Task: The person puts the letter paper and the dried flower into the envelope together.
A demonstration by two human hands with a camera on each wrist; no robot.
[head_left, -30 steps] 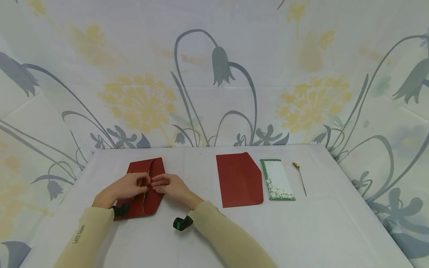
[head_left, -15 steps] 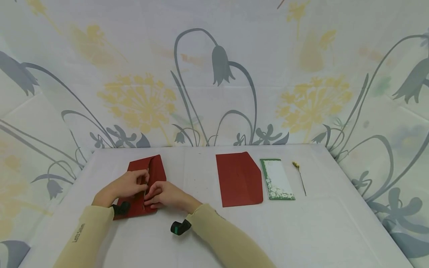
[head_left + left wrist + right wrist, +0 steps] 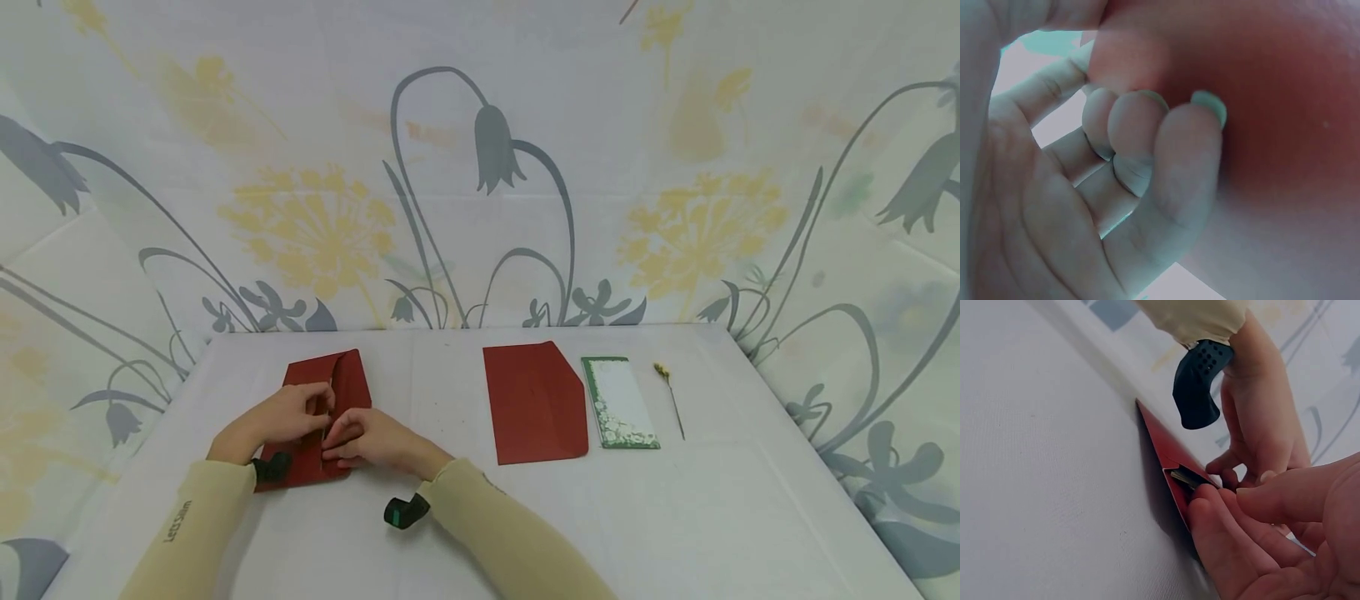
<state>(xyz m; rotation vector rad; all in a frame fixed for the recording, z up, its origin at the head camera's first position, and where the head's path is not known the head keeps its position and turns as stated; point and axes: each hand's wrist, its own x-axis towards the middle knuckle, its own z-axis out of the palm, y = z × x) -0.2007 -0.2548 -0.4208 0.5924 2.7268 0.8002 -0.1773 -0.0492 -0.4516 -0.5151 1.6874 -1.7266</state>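
Note:
A red envelope (image 3: pixel 352 385) lies at the table's left, its opening running lengthwise between my hands. My left hand (image 3: pixel 281 414) reaches over it from the left and pinches the opening's edge with bent fingers. Lower along the same edge, my right hand (image 3: pixel 381 439) pinches the paper between thumb and fingers. The right wrist view shows the envelope's mouth parted, with a thin yellowish edge (image 3: pixel 1182 477) inside, mostly hidden by fingers. Blurred red paper (image 3: pixel 1279 119) lies close behind the left thumb in the left wrist view.
Right of centre a second red envelope (image 3: pixel 534 404) lies flat on the white table (image 3: pixel 450 533). Beside it are a white card with a green floral border (image 3: pixel 622 404) and a thin-stemmed yellow flower (image 3: pixel 672 396). A patterned cloth (image 3: pixel 480 233) hangs behind.
My right hand has slid toward me along the envelope's opening and changed its grip lower down. The left hand stays almost in place. The things on the right have not moved.

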